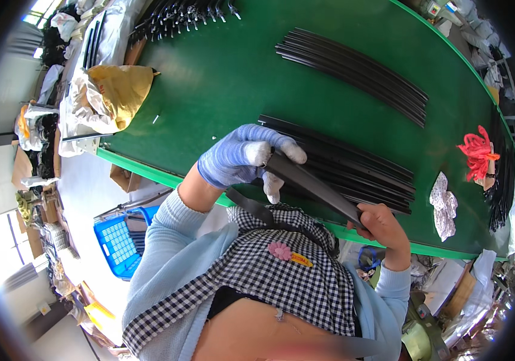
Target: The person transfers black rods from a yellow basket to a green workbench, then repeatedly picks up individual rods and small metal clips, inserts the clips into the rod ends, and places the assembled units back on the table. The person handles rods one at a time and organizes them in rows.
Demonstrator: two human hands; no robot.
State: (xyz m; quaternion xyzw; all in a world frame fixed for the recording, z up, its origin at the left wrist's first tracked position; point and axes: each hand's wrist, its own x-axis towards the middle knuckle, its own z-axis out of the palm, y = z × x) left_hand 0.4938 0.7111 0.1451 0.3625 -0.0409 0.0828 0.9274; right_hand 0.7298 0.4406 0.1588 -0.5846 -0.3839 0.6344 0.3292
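Note:
My left hand (242, 157), in a blue and white knit glove, is closed around one end of a long black rubber strip (311, 183). My bare right hand (382, 224) grips the same strip near its other end, just in front of the green table's near edge (149, 171). The strip slants from upper left to lower right across my chest. Right behind it, on the table, lies a stack of similar long black strips (353, 165).
A second bundle of black strips (353, 69) lies farther back on the table. A red bunch of ties (477, 153) and a patterned cloth (444, 204) sit at the right. A yellow bag (122, 90) rests at the left end, and a blue plastic crate (119, 240) stands on the floor.

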